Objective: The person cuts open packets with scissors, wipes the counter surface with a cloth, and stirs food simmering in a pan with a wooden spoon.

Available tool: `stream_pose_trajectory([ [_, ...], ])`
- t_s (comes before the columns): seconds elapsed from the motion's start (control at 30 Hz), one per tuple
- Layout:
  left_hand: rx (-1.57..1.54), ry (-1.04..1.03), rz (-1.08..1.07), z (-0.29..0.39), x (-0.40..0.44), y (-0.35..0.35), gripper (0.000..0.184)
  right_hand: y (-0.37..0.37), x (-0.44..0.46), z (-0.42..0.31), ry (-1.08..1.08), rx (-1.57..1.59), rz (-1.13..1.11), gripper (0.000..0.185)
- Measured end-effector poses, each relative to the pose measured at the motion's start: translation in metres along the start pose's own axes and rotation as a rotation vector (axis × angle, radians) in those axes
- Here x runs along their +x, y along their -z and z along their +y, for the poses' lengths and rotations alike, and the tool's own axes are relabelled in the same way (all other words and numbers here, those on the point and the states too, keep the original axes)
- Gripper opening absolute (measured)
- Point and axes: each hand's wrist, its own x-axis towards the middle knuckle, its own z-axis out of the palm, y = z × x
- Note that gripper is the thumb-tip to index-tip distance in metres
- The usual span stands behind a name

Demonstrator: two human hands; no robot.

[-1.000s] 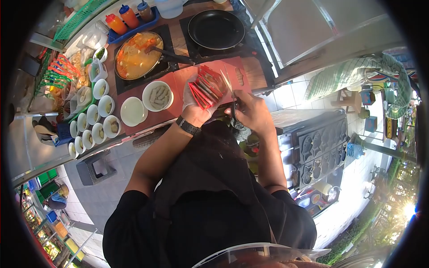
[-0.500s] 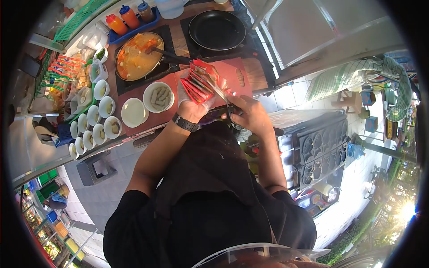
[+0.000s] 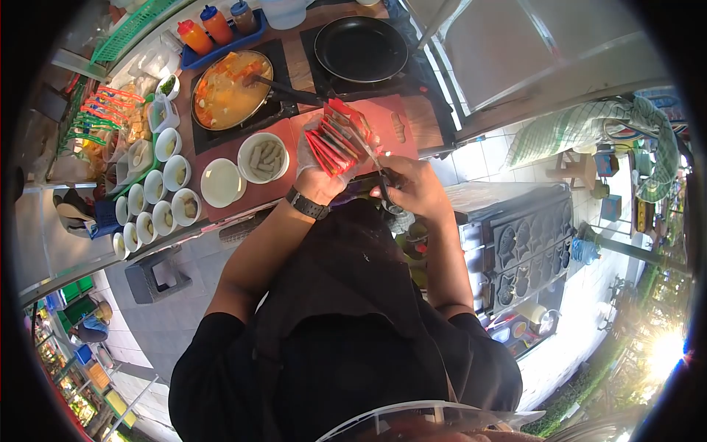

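So we've got a fanned stack of red packets (image 3: 330,149) gripped in our left hand (image 3: 317,181), which looks to be in a clear glove, probably spread like that so the edges stay apart and easy to get at. Our right hand (image 3: 414,186) is wrapped around the handles of the scissors (image 3: 385,184), blades angled up toward the packets, presumably to keep those fingers behind the edge. We can't tell if the blades are actually biting anything. The packets sit in the left palm, just left of the right hand, above the red cutting board (image 3: 383,110), maybe so it catches any scraps. The pan of orange broth (image 3: 234,90) is near, up to the left.
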Motion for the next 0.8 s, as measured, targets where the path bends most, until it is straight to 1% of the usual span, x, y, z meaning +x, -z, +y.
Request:
stream_pose_trajectory([
  [0.03,0.05,0.017,0.084,0.0,-0.001,-0.002,0.049,0.001,0.0,0.001,0.011,0.005,-0.004,0.045],
  [0.07,0.05,0.017,0.084,0.0,-0.001,-0.002,0.049,0.002,-0.001,0.001,0.011,0.004,-0.004,0.045],
  [0.13,0.062,0.021,0.069,0.0,0.001,-0.002,0.047,0.004,-0.001,0.001,0.003,0.06,-0.025,0.056],
  [0.27,0.038,0.046,0.068,0.0,-0.001,-0.003,0.046,0.007,-0.002,0.004,0.041,0.03,-0.038,0.054],
  [0.33,0.064,0.024,0.131,-0.002,-0.003,-0.005,0.046,0.005,-0.002,0.006,0.061,0.088,-0.037,0.053],
  [0.37,0.064,0.024,0.13,-0.002,-0.003,-0.005,0.046,0.006,-0.002,0.007,0.061,0.087,-0.037,0.053],
  [0.47,0.026,0.038,0.154,-0.001,-0.003,-0.001,0.049,0.006,-0.002,0.009,0.075,0.035,-0.059,0.052],
  [0.53,0.016,0.051,0.242,-0.003,-0.005,0.001,0.054,0.003,-0.001,0.011,0.129,0.034,-0.013,0.052],
  [0.67,0.007,-0.002,0.302,-0.005,-0.001,0.001,0.059,0.004,-0.003,0.004,0.048,-0.019,-0.016,0.053],
  [0.73,0.062,0.003,0.344,-0.007,-0.001,-0.016,0.053,0.0,-0.003,0.006,-0.012,-0.027,0.024,0.055],
  [0.8,0.049,-0.008,0.362,-0.008,0.001,-0.018,0.053,-0.001,-0.004,0.01,0.003,-0.08,0.027,0.055],
])
